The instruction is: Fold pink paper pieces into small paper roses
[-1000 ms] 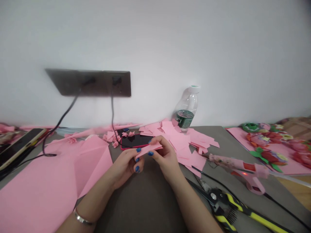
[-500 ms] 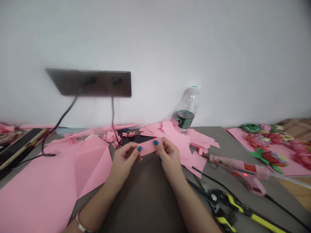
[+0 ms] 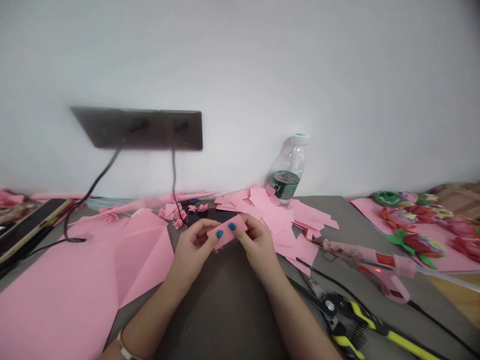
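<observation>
A small strip of pink paper [image 3: 226, 232] is held up between both hands above the grey table. My left hand [image 3: 197, 245] pinches its left end, thumb on the near face and fingers behind. On the other end, my right hand [image 3: 258, 245] pinches it in the same way, its thumb close to the left one. The fingertips behind the strip are mostly hidden. Just past the hands lies a dark flat object [image 3: 210, 216], partly covered. A loose heap of cut pink paper pieces [image 3: 277, 220] spreads to the right of the strip.
Large pink sheets [image 3: 63, 280] cover the left side, near a phone [image 3: 33, 222]. On the right lie a pink glue gun [image 3: 375, 265] with a lit red light and yellow-black pliers [image 3: 337, 310]. A bottle [image 3: 288, 172] leans at the wall; paper flowers [image 3: 420, 240] rest far right.
My right hand has slid slightly left along the paper strip, bringing the thumbs closer together. The strip is tilted more steeply now. Everything else stays in place.
</observation>
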{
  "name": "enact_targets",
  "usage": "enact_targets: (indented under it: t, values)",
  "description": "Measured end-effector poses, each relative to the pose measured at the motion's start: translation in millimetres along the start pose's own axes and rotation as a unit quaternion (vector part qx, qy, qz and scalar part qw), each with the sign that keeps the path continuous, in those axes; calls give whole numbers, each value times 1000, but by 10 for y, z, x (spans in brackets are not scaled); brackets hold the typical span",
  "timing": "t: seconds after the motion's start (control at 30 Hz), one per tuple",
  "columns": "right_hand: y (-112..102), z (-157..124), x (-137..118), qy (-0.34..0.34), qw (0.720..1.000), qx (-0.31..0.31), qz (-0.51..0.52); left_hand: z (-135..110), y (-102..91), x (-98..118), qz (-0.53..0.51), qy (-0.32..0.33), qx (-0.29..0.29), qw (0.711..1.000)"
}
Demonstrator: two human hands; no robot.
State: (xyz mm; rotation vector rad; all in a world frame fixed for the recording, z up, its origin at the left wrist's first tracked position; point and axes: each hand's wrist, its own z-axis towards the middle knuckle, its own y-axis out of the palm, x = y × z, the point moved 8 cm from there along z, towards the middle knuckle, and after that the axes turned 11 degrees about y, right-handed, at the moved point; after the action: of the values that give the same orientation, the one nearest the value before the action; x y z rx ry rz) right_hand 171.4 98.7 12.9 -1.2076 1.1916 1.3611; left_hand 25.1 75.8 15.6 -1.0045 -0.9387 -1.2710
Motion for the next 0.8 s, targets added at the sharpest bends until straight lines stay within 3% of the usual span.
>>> enact_targets:
  t: [0.17,0.3,0.47,0.57,0.67,0.8]
  values:
    - [36,11,54,27,999,-23,19,-7,34,-7,-2,-14,-21,1000]
    - [-42,14,61,15,1000,13,16,-15,44,-59,-10,-46,-20,999]
    - [-129,15,88,25,996,57,72,-1,-35,-98,-8,-31,25,999]
    - [-40,11,69,20,998,19,61,-9,-60,-50,18,-6,35,999]
    - [79,-6,47,11,999,-29,25,-25,-2,27,40,22,4,999]
    - [124,-19,60,23,999,-44,14,-37,66,50,36,30,-29,998]
